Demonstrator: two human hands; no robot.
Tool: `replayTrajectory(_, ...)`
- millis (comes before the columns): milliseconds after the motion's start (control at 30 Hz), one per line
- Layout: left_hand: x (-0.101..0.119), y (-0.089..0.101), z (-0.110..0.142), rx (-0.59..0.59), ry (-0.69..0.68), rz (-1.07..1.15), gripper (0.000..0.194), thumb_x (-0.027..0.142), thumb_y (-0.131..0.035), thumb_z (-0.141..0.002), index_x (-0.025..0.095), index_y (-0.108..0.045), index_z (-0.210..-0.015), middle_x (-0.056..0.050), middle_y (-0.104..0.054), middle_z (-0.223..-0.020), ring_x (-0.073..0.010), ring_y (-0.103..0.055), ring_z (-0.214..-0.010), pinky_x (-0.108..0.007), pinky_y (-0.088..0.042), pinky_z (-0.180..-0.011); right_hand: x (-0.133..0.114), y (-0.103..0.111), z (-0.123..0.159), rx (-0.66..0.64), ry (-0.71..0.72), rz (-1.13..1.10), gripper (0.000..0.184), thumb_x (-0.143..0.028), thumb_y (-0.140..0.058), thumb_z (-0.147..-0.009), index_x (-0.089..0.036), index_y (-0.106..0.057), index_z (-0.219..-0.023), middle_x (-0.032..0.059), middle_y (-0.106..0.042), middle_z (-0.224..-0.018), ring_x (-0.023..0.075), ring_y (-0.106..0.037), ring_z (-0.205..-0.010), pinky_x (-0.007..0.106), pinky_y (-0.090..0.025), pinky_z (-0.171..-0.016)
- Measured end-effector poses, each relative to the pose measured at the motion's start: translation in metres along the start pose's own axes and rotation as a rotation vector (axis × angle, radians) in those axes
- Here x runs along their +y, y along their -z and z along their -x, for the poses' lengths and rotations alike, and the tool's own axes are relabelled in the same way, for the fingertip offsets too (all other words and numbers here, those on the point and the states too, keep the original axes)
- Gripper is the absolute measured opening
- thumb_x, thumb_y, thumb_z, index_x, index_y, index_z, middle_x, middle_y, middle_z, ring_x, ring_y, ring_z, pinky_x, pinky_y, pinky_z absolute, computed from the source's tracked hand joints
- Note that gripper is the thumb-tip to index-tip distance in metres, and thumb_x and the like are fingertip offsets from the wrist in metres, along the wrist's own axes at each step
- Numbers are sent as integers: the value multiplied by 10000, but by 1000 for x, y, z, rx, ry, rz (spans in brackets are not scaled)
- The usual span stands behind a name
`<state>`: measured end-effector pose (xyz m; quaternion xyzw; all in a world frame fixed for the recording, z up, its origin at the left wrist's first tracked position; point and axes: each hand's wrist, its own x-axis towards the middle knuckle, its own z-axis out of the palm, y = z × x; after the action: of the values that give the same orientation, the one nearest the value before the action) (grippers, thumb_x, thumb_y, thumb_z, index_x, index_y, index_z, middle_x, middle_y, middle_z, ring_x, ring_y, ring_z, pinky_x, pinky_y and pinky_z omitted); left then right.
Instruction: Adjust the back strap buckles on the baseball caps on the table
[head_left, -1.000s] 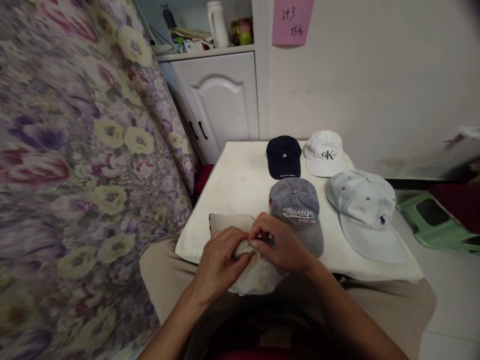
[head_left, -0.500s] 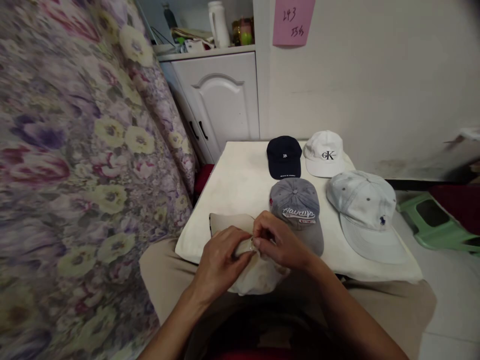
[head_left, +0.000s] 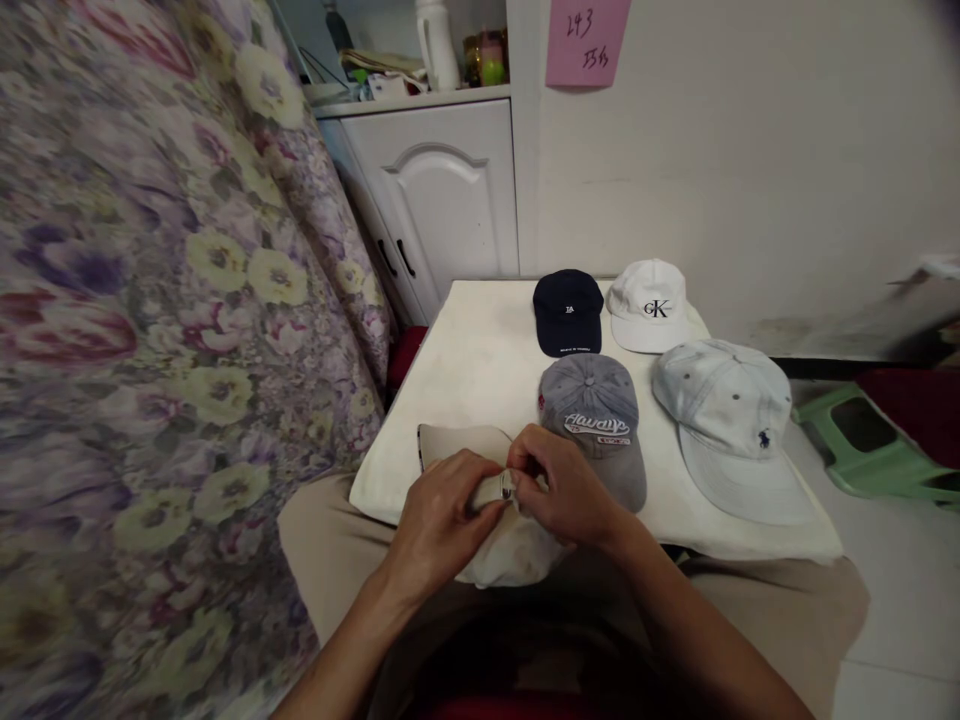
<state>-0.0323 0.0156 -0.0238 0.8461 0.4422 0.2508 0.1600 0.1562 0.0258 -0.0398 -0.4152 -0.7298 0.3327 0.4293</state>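
A beige baseball cap lies at the table's near edge, its brim pointing away to the left. My left hand is closed on the cap's back strap, thumb and fingers pinching it. On the other side of the small metal buckle, my right hand pinches the same strap. The fingers cover part of the strap. Just beyond my right hand sits a grey cap with white lettering.
On the cream-covered table also sit a navy cap, a white cap and a pale blue cap. A floral curtain hangs left. A green stool stands at right, a white cabinet behind.
The metal buckle on the strap now shows more plainly between my hands. Both hands stay pinched on the cap's strap, with only slight finger movement.
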Motion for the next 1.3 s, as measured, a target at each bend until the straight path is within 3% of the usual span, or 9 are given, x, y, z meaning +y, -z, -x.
replayTrajectory(400,2,-2,-4,-45,45,-26,213,113,-628,-803,217,-630,-988,-20,-671,-923,-222,-623,-889,-348,-471,-766,-5,-1,3,-28,23,174,218,-37,-500,-744,-224,-389,-767,-26,-463,-744,133,-453,-635,279,-330,-589)
replayTrajectory(800,5,-1,-6,-59,75,-31,154,160,-626,-833,225,-631,-972,-15,-668,-902,-215,-621,-864,-338,-468,-760,0,-2,5,-16,-5,17,175,-56,-569,-752,-208,-495,-798,-27,-485,-771,127,-493,-653,276,-383,-616)
replayTrajectory(1133,5,0,-8,-64,87,-19,207,116,-639,-801,226,-645,-976,-9,-676,-913,-214,-626,-863,-333,-459,-756,11,10,-3,-212,-19,-161,136,-77,-593,-790,-204,-543,-802,3,-546,-937,116,-511,-704,262,-430,-642)
replayTrajectory(1300,6,0,-8,-48,74,-11,199,129,-657,-806,226,-632,-978,-10,-680,-933,-214,-633,-878,-330,-467,-757,17,8,-3,-188,-44,-193,122,-99,-554,-826,-204,-504,-789,8,-590,-922,120,-521,-690,271,-424,-637)
